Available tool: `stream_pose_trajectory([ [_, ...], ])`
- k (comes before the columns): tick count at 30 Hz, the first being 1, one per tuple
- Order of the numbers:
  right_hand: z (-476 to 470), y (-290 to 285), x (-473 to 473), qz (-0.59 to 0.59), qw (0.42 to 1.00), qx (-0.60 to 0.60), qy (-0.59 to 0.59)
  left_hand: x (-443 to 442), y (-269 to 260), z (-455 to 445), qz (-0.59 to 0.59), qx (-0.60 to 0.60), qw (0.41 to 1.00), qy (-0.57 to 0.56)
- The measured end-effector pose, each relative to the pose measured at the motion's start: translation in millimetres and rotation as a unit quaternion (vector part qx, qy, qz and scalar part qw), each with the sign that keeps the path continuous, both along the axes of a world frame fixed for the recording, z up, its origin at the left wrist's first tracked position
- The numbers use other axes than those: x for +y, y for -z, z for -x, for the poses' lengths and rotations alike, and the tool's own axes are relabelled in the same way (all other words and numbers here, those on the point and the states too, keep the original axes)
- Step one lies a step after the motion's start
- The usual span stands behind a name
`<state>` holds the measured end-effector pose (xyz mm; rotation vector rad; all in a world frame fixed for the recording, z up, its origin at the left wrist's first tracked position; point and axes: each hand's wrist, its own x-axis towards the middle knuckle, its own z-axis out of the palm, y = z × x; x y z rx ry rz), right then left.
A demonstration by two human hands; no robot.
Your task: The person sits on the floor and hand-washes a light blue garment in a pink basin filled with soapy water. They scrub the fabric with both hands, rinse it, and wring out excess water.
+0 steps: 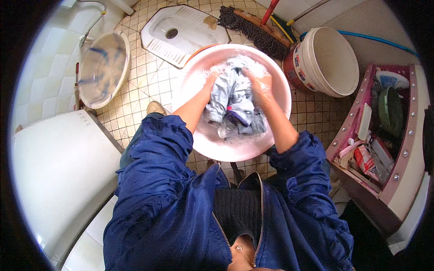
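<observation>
Before me stands a pink plastic basin (234, 154) with sudsy water in it. A wet grey cloth garment (234, 91) with a dark purple edge lies bunched in the basin, partly under white foam. My left hand (212, 81) presses against the garment's left side, its fingers hidden by cloth and suds. On the opposite side my right hand (260, 83) is against the cloth, blurred and partly covered with foam. Whether either hand grips the fabric does not show clearly.
A squat toilet (183, 30) is set in the tiled floor beyond the basin. Another basin (103, 69) leans at the left wall. A broom (257, 32) and white bucket (335, 61) stand back right. A pink-edged box (368, 111) holds brushes and packets at right.
</observation>
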<state>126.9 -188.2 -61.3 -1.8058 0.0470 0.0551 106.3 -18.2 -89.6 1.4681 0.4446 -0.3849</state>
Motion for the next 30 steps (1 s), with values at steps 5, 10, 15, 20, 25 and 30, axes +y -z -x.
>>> stream_pose_trajectory([
  [5,31,-92,-18,-0.177,0.958,0.223,-0.023,32,-34,-22,-0.302,-0.206,0.93,0.043],
  [10,59,-118,-15,-0.235,0.95,0.199,-0.051,34,-124,7,-0.203,-0.167,0.962,0.071],
  [15,84,-108,-8,-0.19,0.972,0.134,-0.042,20,-102,71,-0.422,-0.47,0.751,0.191],
  [20,93,-120,-47,-0.118,0.985,0.101,-0.073,78,-119,72,-0.406,-0.188,0.889,0.1],
  [25,95,-133,-82,-0.128,0.988,0.06,-0.058,109,-175,71,-0.124,-0.23,0.961,-0.096],
  [30,84,-82,-77,0.356,0.903,-0.24,0.028,98,-169,62,0.039,-0.191,0.971,-0.14],
])
